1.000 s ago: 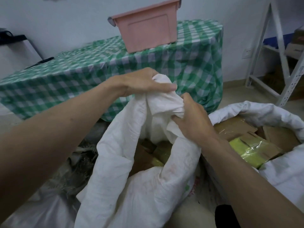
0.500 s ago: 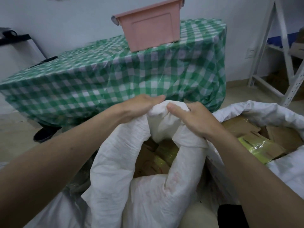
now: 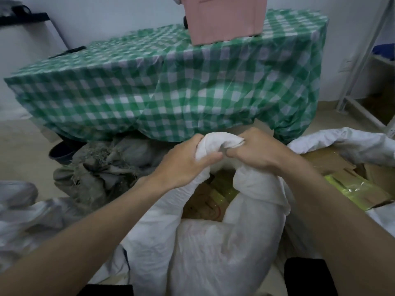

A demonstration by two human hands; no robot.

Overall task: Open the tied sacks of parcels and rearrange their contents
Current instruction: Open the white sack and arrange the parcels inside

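Note:
A white woven sack [image 3: 213,253] stands right in front of me, its top gathered into a knot [image 3: 215,142]. My left hand [image 3: 186,163] grips the knot from the left and my right hand [image 3: 256,150] grips it from the right, fingers curled into the cloth. Through the gap below the knot I see brown cardboard parcels [image 3: 203,206] with yellow tape. A second white sack [image 3: 346,144] at the right lies open, showing cardboard parcels [image 3: 333,163] and yellow-green tape.
A table under a green checked cloth [image 3: 171,88] stands just behind the sacks, with a pink plastic bin [image 3: 224,18] on top. Grey dirty sacks [image 3: 102,169] lie on the floor at the left. A white metal shelf frame [image 3: 363,60] is at the right.
Both hands have come lower and closer together on the sack's knot, and my view has tilted down and moved nearer the table.

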